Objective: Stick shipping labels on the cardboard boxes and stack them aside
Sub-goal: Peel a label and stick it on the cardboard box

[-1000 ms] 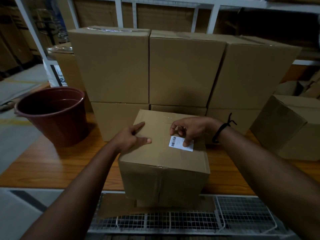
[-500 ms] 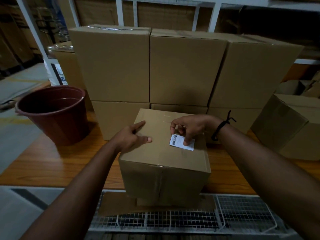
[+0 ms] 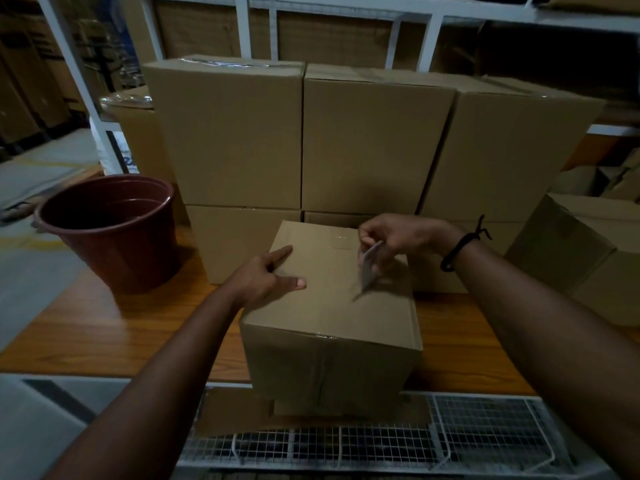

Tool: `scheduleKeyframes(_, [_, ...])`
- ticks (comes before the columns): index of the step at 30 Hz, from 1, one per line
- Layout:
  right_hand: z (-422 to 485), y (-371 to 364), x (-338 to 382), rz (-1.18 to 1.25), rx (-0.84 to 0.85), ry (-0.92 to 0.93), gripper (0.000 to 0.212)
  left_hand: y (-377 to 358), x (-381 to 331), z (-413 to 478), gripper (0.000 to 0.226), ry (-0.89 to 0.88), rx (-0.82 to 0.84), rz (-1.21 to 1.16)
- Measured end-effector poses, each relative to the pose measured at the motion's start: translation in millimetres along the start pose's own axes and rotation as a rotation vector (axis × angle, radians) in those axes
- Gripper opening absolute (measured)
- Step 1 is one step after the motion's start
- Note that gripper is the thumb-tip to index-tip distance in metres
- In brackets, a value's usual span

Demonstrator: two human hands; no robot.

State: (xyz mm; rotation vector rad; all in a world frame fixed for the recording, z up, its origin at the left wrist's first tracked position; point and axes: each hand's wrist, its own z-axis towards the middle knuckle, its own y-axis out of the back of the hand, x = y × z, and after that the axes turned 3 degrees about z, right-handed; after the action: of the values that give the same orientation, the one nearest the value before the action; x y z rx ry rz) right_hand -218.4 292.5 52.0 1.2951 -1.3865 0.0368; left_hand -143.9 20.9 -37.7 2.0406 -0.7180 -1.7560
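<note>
Box (image 3: 329, 317) at the worktop's (image 3: 104, 327) near edge. Left hand (image 3: 266, 278) spread flat on the left of its top. Right hand (image 3: 398, 235) above the far right part, pinching the label (image 3: 369, 268): blurred, almost edge-on, long axis slanting from the fingers down toward the near edge. Bucket (image 3: 110, 230) near the left end, stacked boxes (image 3: 235, 133) along the back.
</note>
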Motion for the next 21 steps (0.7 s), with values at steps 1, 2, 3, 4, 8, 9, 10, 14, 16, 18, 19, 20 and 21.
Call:
scheduleKeyframes(1, [-6,3,-2,0.081,-0.049,0.01,0.039,0,-1,-1,0.085,0.001,0.002,-0.001])
scheduleKeyframes(2, [-12,5,-4,0.152,-0.102,0.017,0.037,-1,-1,-1,0.085,0.005,0.005,0.003])
scheduleKeyframes(3, [-17,5,-6,0.211,-0.162,0.017,0.036,-1,-3,-2,0.086,0.012,0.007,0.022])
scheduleKeyframes(4, [-22,4,-8,0.261,-0.226,0.014,0.035,0,-5,-2,0.086,0.021,0.004,0.063])
scheduleKeyframes(8, [-30,-21,-11,0.464,-0.472,-0.013,0.038,2,-19,-7,0.081,-0.083,-0.136,0.504])
scheduleKeyframes(9, [-30,-30,-10,0.54,-0.509,-0.018,0.037,-1,-26,-11,0.077,-0.172,-0.2,0.564])
scheduleKeyframes(10, [-30,-40,-7,0.621,-0.532,-0.023,0.037,-6,-33,-15,0.072,-0.257,-0.259,0.53])
scheduleKeyframes(14, [-23,-75,8,0.793,-0.615,-0.075,0.04,-19,-51,-27,0.063,-0.218,-0.189,-0.307])
scheduleKeyframes(16, [-16,-89,18,0.845,-0.67,-0.06,0.045,-17,-52,-28,0.067,-0.069,-0.082,-0.612])
scheduleKeyframes(18, [-10,-100,27,0.882,-0.709,-0.02,0.049,-12,-52,-33,0.063,0.038,0.004,-0.708])
scheduleKeyframes(19, [-8,-106,31,0.878,-0.714,-0.001,0.051,-9,-52,-36,0.06,0.062,0.021,-0.729])
scheduleKeyframes(20, [-5,-111,34,0.865,-0.71,0.017,0.051,-6,-51,-39,0.058,0.068,0.019,-0.744])
scheduleKeyframes(21, [-4,-115,37,0.852,-0.697,0.036,0.05,-2,-49,-42,0.056,0.064,0.002,-0.745])
